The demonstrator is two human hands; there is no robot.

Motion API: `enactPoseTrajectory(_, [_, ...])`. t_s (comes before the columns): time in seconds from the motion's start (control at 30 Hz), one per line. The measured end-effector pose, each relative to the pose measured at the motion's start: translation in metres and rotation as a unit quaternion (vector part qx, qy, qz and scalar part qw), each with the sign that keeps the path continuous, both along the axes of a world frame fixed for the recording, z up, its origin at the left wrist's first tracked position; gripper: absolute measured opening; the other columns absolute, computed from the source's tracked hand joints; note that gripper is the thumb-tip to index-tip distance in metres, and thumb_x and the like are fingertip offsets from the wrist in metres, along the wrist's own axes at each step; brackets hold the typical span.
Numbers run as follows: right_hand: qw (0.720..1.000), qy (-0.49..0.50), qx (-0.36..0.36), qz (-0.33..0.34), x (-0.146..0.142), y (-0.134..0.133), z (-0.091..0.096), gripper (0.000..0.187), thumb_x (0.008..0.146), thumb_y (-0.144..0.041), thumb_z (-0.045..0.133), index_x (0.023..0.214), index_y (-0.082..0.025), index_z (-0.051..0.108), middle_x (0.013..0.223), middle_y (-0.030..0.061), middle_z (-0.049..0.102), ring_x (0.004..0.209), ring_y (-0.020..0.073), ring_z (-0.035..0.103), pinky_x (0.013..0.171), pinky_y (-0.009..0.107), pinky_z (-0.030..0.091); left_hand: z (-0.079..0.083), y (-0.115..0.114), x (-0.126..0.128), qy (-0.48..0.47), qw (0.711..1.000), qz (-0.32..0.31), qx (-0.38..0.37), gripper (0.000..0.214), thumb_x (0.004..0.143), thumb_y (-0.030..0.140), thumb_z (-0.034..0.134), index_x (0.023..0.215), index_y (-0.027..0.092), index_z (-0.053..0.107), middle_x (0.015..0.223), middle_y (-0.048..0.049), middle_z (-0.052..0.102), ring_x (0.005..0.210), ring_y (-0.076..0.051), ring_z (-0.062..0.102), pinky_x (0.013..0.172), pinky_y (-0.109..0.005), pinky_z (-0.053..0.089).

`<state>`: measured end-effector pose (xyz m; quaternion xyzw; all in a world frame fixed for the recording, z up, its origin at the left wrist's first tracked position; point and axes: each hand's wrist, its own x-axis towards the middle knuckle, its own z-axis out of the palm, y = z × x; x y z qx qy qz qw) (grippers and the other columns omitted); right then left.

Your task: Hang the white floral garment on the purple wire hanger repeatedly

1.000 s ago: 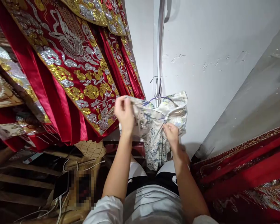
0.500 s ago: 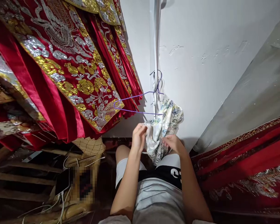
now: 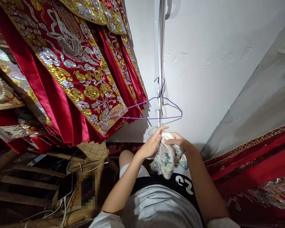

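A light garment (image 3: 167,158) with a blue, green and yellow print hangs bunched between my two hands, above my lap. My left hand (image 3: 154,144) grips its upper left part, the forefinger reaching over the top. On the other side my right hand (image 3: 179,144) is closed on the same cloth, its thumb lying across the front. Just above the hands a purple wire hanger (image 3: 152,118) hangs bare against the wall. The garment's exact kind cannot be made out because it is crumpled.
Red robes with gold and silver sequins (image 3: 92,91) hang at the left. A wooden bench (image 3: 30,179) at lower left carries a phone (image 3: 66,186) and white cables. A white pole (image 3: 160,47) runs down the wall (image 3: 204,38). Red embroidered cloth (image 3: 263,164) is at the right.
The garment has come off the right end of the hanger and down towards my lap. Both hands have drawn together around it, and the hanger's whole outline now shows.
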<state>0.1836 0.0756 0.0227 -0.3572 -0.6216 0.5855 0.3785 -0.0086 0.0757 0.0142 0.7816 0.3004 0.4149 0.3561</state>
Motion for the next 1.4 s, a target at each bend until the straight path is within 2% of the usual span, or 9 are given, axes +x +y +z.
enactPoseTrajectory(0.17, [0.993,-0.072,0.087,-0.041,0.014,0.023,0.041,0.011,0.068,-0.023,0.071,0.077,-0.018,0.072,0.072,0.0014,0.068,0.063,0.0157,0.059,0.056,0.024,0.043,-0.009,0.017,-0.038,0.168,0.980,-0.062,-0.082,0.059,0.097,0.070,0.044,0.073,0.018,0.058,0.068,0.0003,0.052,0.068,-0.017,0.048,0.065,-0.028,0.041])
enactPoseTrajectory(0.3, [0.969,-0.042,0.172,-0.171,0.003,0.067,0.022,0.049,0.063,-0.019,0.063,0.111,-0.018,0.075,0.078,0.0004,0.071,0.064,0.0155,0.059,0.060,0.025,0.045,0.019,-0.008,-0.065,0.253,0.966,-0.028,-0.051,0.051,0.097,0.061,0.052,0.071,0.017,0.054,0.064,0.0039,0.045,0.062,-0.012,0.038,0.059,-0.024,0.031])
enactPoseTrajectory(0.47, [0.953,-0.038,0.208,-0.216,0.004,0.093,-0.008,0.029,0.064,-0.022,0.053,0.081,-0.016,0.076,0.077,0.0042,0.074,0.076,0.0203,0.065,0.074,0.030,0.048,0.044,-0.022,-0.083,0.460,0.888,-0.001,-0.024,0.040,0.097,0.051,0.053,0.072,0.020,0.061,0.062,-0.0013,0.059,0.058,-0.018,0.053,0.067,-0.030,0.041])
enactPoseTrajectory(0.6, [0.939,-0.067,0.225,-0.251,0.033,0.082,-0.003,0.030,0.061,-0.021,0.050,0.077,-0.017,0.075,0.074,0.0034,0.073,0.077,0.0214,0.065,0.070,0.029,0.045,0.041,0.006,-0.104,0.584,0.790,0.182,0.031,0.027,0.092,0.040,0.058,0.075,0.021,0.068,0.085,-0.0154,0.076,0.090,-0.036,0.072,0.095,-0.051,0.046])
enactPoseTrajectory(0.77, [0.926,-0.116,0.247,-0.260,0.053,0.066,0.018,0.022,0.066,-0.023,0.056,0.074,-0.017,0.075,0.071,0.0022,0.070,0.071,0.0187,0.061,0.065,0.027,0.040,0.058,0.036,-0.112,0.540,0.771,0.317,0.115,0.025,0.095,0.032,0.050,0.096,0.020,0.072,0.134,-0.0218,0.068,0.101,-0.038,0.073,0.091,-0.049,0.052])
enactPoseTrajectory(0.9, [0.935,-0.108,0.233,-0.244,0.052,0.057,0.027,0.016,0.067,-0.026,0.058,0.068,-0.016,0.071,0.064,0.0005,0.063,0.065,0.0161,0.053,0.059,0.026,0.034,0.081,0.050,-0.098,0.480,0.799,0.353,0.079,0.038,0.098,0.029,0.041,0.120,0.017,0.070,0.118,-0.0250,0.072,0.097,-0.040,0.073,0.084,-0.051,0.054])
enactPoseTrajectory(1.1, [0.954,-0.070,0.214,-0.199,0.023,0.047,0.018,0.013,0.071,-0.026,0.058,0.068,-0.017,0.067,0.066,0.0002,0.063,0.066,0.0169,0.054,0.060,0.026,0.038,0.091,0.097,-0.074,0.157,0.966,0.168,0.120,0.041,0.093,0.021,0.042,0.124,0.020,0.070,0.108,-0.0117,0.076,0.097,-0.025,0.071,0.094,-0.040,0.053])
enactPoseTrajectory(1.27, [0.945,-0.061,0.228,-0.227,0.033,0.039,0.015,0.042,0.071,-0.020,0.060,0.111,-0.019,0.073,0.085,0.0035,0.072,0.077,0.0210,0.064,0.065,0.029,0.046,0.094,0.116,-0.082,0.115,0.987,0.050,0.100,0.032,0.092,0.034,0.050,0.106,0.019,0.074,0.098,-0.0097,0.075,0.098,-0.024,0.070,0.088,-0.035,0.055])
enactPoseTrajectory(1.4, [0.885,-0.065,0.279,-0.368,0.078,0.048,0.028,0.097,0.065,-0.022,0.077,0.155,-0.018,0.042,0.087,0.0048,0.073,0.066,0.0209,0.063,0.061,0.031,0.048,0.105,0.114,-0.090,0.150,0.983,0.016,0.107,0.033,0.094,0.045,0.052,0.099,0.020,0.072,0.099,-0.0103,0.074,0.088,-0.023,0.068,0.078,-0.031,0.054])
